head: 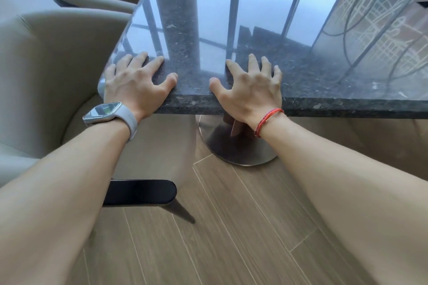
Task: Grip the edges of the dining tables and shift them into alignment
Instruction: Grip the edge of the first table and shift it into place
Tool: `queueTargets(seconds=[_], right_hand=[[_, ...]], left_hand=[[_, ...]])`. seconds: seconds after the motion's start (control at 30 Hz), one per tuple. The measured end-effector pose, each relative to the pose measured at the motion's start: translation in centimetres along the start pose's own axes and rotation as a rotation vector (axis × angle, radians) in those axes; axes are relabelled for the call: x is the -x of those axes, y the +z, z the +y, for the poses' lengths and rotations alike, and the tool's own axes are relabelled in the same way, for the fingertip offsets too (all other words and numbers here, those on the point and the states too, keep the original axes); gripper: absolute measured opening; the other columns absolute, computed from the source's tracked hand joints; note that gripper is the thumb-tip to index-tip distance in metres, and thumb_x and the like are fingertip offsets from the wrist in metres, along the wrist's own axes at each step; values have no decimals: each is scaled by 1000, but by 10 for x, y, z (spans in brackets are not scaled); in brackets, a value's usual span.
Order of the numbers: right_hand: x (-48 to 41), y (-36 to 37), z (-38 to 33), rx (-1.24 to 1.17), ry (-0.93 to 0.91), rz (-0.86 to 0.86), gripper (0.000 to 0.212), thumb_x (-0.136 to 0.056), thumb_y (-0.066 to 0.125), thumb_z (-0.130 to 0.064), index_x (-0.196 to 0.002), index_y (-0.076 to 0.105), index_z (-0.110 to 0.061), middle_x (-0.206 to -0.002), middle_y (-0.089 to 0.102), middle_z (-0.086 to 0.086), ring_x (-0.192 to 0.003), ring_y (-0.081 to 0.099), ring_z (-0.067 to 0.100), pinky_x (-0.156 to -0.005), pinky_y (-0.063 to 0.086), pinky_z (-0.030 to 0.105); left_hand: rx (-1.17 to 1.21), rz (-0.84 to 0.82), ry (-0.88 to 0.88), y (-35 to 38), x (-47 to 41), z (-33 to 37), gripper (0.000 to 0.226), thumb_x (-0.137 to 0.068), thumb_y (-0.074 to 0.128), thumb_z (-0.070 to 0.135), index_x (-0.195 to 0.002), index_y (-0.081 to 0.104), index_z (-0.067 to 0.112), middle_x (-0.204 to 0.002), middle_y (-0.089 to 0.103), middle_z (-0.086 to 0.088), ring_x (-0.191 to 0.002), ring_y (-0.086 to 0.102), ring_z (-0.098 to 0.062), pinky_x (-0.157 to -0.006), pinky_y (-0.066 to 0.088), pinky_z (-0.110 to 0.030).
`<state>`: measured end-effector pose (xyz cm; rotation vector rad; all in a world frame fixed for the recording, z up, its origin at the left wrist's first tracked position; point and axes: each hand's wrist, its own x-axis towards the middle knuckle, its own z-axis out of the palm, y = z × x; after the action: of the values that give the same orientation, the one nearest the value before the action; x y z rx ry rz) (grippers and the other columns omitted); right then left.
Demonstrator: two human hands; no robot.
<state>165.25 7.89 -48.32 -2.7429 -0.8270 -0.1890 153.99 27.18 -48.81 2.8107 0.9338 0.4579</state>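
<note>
Your left grip (136, 81) and right grip (250, 90) are both lying splayed and released on the surface (324, 76). Fingertips are pressing its top and the heels are hanging over the near edge. The surface is sitting directly under both grips, its corner just outboard of the left one. Palm contact is staying hidden. The pedestal base (238, 146) is showing below the right grip, its column hidden. The far edge is running out of frame.
</note>
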Motion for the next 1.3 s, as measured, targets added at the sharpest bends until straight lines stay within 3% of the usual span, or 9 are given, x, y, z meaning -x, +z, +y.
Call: queueTargets(seconds=[0.13,0.23,0.43,0.63,0.8,0.9,0.97,1.1,1.3], right_hand=[[0,-11,3,-123,7,-118,59,-94,45,-59,-146,47,-32,-163,29,17,-153,14,37,-123,4,59],[5,-27,7,-261,12,-137,58,-95,52,-51,-147,48,-27,-159,35,17,-151,22,32,-124,11,55],[42,-71,39,-512,36,-162,71,-93,62,-46,-155,33,-30,-150,45,7,-136,45,25,-112,39,41],[69,-141,113,-611,154,-102,59,-96,60,-45,-151,39,-38,-150,45,-1,-129,51,18,-108,44,41],[81,-187,182,-620,225,-54,52,-98,56,-47,-147,43,-40,-148,46,-4,-126,50,15,-105,44,38],[80,-200,216,-622,246,-43,55,-92,51,-55,-146,44,-41,-147,47,-3,-126,49,14,-103,43,37],[79,-201,236,-614,257,-50,56,-92,50,-57,-145,45,-41,-147,47,-2,-125,49,15,-100,42,35],[75,-196,272,-545,277,-51,62,-87,46,-63,-143,48,-39,-148,48,-1,-134,45,22,-110,39,41],[54,-149,310,-338,310,-46,59,-91,45,-68,-144,46,-43,-153,43,4,-141,35,26,-116,24,51]], left_hand=[[166,-15,-75,-2,19,11,78,-83,39,66,-147,55,24,-163,39,-6,-155,25,-27,-126,11,-48],[239,-38,-72,-10,35,28,75,-81,45,61,-143,58,21,-161,41,-11,-153,27,-29,-126,9,-50],[710,-144,26,-34,47,96,67,-84,55,56,-142,58,23,-154,43,1,-146,36,-17,-122,27,-36],[907,-196,119,-51,51,190,71,-81,47,69,-140,59,31,-139,44,16,-135,46,-10,-115,40,-47],[844,-255,205,-59,60,258,75,-80,45,72,-142,58,32,-152,43,8,-145,38,-13,-120,34,-48],[744,-269,222,-65,64,288,83,-77,40,75,-144,56,31,-156,42,5,-147,33,-15,-120,22,-31],[670,-277,201,-64,65,301,86,-75,38,77,-145,56,30,-157,41,4,-147,30,-16,-116,19,-28],[566,-280,124,-51,67,322,88,-73,33,81,-144,56,34,-157,41,3,-149,27,-20,-121,23,-44],[455,-285,92,5,54,341,87,-73,31,82,-144,56,37,-162,37,-1,-154,20,-22,-126,12,-50]])
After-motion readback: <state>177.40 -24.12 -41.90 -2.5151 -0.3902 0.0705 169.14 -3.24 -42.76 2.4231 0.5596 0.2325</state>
